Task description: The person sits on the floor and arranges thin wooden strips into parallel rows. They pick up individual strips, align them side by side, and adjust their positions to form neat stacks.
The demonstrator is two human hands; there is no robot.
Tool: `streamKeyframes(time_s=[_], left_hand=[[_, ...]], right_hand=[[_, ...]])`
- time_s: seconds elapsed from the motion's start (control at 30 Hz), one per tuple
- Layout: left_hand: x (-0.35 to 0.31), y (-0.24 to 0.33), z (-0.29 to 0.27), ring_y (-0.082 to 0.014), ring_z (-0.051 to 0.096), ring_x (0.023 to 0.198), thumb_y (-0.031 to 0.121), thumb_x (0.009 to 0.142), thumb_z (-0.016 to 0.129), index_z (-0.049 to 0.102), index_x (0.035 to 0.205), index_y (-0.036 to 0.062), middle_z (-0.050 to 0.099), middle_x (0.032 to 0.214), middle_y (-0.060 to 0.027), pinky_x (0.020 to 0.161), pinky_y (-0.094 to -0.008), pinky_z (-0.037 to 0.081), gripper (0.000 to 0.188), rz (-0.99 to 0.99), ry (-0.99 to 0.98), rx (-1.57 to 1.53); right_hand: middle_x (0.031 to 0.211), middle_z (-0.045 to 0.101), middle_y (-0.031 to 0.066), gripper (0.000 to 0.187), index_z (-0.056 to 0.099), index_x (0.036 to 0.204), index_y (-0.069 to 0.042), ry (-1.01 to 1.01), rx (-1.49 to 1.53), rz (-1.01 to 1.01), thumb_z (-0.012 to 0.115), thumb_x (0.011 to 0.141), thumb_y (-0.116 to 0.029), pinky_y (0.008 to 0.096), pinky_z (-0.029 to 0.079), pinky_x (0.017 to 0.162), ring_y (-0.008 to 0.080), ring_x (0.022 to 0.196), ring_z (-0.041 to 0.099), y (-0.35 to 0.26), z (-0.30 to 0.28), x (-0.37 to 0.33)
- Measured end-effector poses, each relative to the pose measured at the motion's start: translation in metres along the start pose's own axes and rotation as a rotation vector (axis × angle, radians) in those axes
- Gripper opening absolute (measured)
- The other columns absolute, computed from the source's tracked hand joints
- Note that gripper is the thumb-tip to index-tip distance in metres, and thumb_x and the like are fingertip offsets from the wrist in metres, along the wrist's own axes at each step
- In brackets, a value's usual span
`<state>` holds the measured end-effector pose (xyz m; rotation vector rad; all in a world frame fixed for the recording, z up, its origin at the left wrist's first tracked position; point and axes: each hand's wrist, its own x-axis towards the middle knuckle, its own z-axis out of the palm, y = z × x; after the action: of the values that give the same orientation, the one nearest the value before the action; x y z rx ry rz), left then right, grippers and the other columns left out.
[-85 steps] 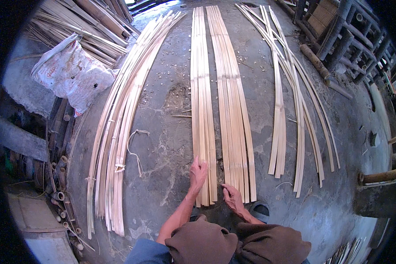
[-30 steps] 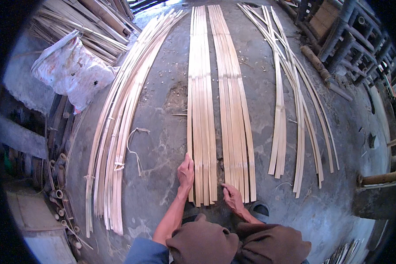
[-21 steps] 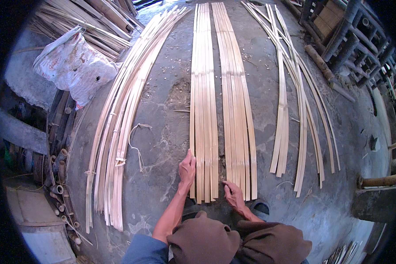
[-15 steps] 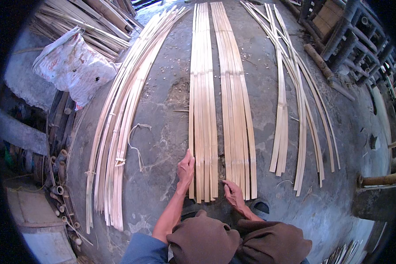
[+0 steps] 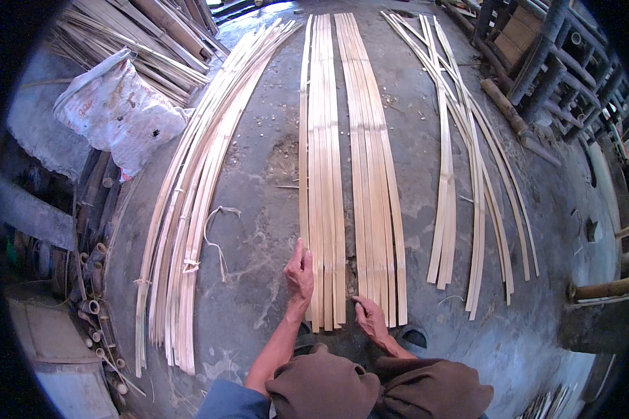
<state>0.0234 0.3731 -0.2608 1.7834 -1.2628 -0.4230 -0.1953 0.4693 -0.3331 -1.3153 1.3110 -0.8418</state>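
Long, pale bamboo strips lie side by side on the floor in front of me, in a left group [image 5: 327,209] and a right group [image 5: 374,202] with a narrow gap between. At the near end of the left group, my left hand [image 5: 299,274] is closed on the outermost bamboo strip [image 5: 304,160], which stands slightly apart from its neighbours. My right hand [image 5: 372,318] is curled at the left near corner of the right group, thumb and finger together. Whatever it may hold is too small or hidden to make out.
A tied bundle of strips [image 5: 189,237] lies to the left, and loose crossing strips [image 5: 479,195] to the right. Farther left are a white sack [image 5: 119,115] and stacked bamboo [image 5: 154,42]. A dark bamboo frame [image 5: 559,77] stands at the far right. My brown-clad knees [image 5: 325,384] are close in.
The view has tilted slightly, so the scene sits lower. My left hand has turned a little, and the outermost left strip now shows a wider gap from its group. My right hand stays in place.
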Motion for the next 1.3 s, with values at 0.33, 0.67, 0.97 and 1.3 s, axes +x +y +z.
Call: streamKeyframes(time_s=[0.33,0.67,0.97,1.3], left_hand=[[-0.010,-0.015,0.007,-0.0393,0.068,0.082,0.015,0.096,0.060,0.056,0.138,-0.0008,0.068,0.097,-0.0280,0.075,-0.0447,0.052,0.044,-0.067,-0.090,0.061],[-0.012,-0.003,0.030,-0.0391,0.070,0.086,0.018,0.098,0.059,0.056,0.138,0.0006,0.068,0.099,-0.0294,0.076,-0.0451,0.053,0.044,-0.117,-0.075,0.022],[-0.026,0.004,0.045,-0.0416,0.065,0.109,0.018,0.097,0.057,0.052,0.138,-0.0021,0.065,0.121,-0.0265,0.093,-0.0455,0.050,0.046,-0.299,-0.213,-0.063],[-0.027,0.033,0.046,-0.0377,0.067,0.100,0.017,0.097,0.057,0.055,0.132,-0.0023,0.068,0.114,-0.0242,0.090,-0.0441,0.050,0.040,-0.395,-0.206,-0.072]], right_hand=[[0.087,0.064,0.0109,0.024,0.067,0.118,-0.002,0.015,-0.045,-0.042,0.058,0.098,-0.010,0.0303,0.048,0.064,0.0167,0.069,0.057,-0.008,0.001,0.000],[0.088,0.064,0.0105,0.024,0.067,0.118,-0.002,-0.047,-0.005,0.072,0.058,0.098,-0.011,0.0304,0.049,0.066,0.0165,0.071,0.058,-0.011,0.003,-0.001],[0.082,0.060,0.0024,0.024,0.066,0.122,-0.003,0.028,-0.055,-0.086,0.056,0.100,-0.006,0.0238,0.046,0.056,0.0081,0.063,0.056,-0.002,0.004,0.000],[0.081,0.060,0.0029,0.031,0.060,0.132,-0.003,-0.021,-0.054,-0.023,0.054,0.103,-0.012,0.0246,0.047,0.057,0.0082,0.064,0.055,0.004,-0.001,0.000]])
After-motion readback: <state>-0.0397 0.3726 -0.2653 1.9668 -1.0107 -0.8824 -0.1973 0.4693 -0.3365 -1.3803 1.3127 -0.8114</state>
